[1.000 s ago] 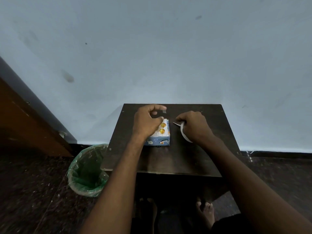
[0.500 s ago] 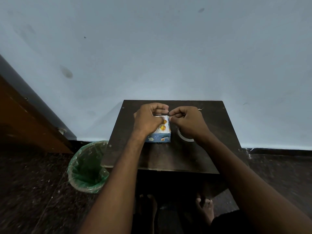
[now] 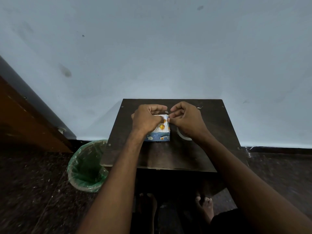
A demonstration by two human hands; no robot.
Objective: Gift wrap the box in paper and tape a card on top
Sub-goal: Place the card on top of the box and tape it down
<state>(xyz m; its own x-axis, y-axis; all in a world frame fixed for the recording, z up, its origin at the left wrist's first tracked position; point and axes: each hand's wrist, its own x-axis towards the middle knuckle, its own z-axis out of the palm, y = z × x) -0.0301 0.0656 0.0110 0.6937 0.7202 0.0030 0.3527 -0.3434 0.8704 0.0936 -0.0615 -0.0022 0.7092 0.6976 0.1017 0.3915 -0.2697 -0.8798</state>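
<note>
Both hands curled over the far end of the wrapped box (image 3: 158, 135). Left hand (image 3: 146, 118) rests on its top, thumb and fingers pinching something small at the far edge. Right hand (image 3: 184, 119) pinches at the same spot from the right. Probably a tape strip, but it's clear and too small to confirm. Box sits mid-tabletop (image 3: 168, 154), toward the far side, blue paper on, card (image 3: 162, 126) with orange balloons on top. Looks light and stiff; glossy paper likely slippery, so hold it down from the top and press tape at the card edges. Tape roll (image 3: 183, 136) just right of the box, mostly hidden under the right wrist. Far card edge hidden by fingers.
</note>
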